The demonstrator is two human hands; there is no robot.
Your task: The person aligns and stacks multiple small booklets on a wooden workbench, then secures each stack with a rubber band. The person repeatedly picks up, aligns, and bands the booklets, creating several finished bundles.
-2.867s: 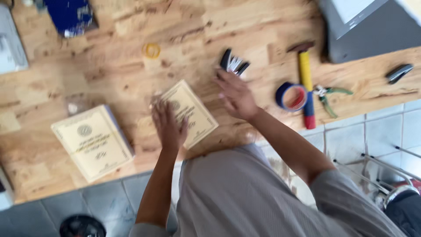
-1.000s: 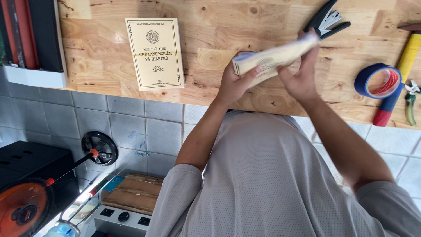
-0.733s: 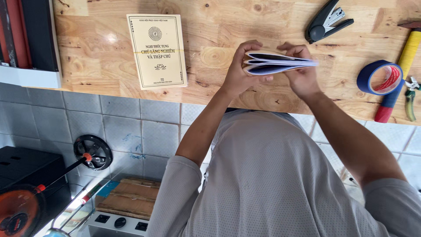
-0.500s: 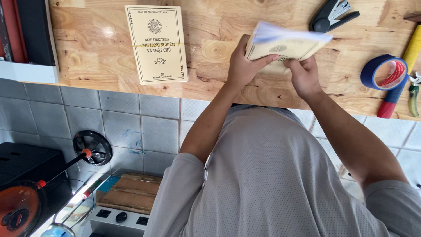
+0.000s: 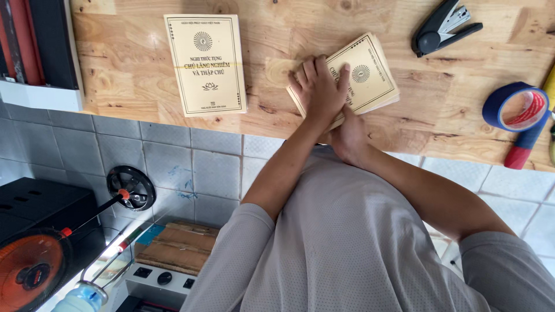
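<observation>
I count two cream booklets on my wooden bench (image 5: 144, 63): one lying alone (image 5: 205, 63), and one under my hands (image 5: 364, 72). My left hand (image 5: 321, 89) presses flat on the second booklet, fingers spread and unclenched. My right hand (image 5: 347, 138) sits beneath it at the bench edge; I cannot tell its fingers. One black stapler (image 5: 442, 26) and one blue tape roll (image 5: 514, 107) lie nearby.

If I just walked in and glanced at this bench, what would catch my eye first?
Two hands near the wooden bench's front edge: the left hand presses flat on a cream booklet, and the right hand is at the booklet's near edge. A matching booklet lies alone to the left, while a black stapler and a blue tape roll sit to the right.
</observation>
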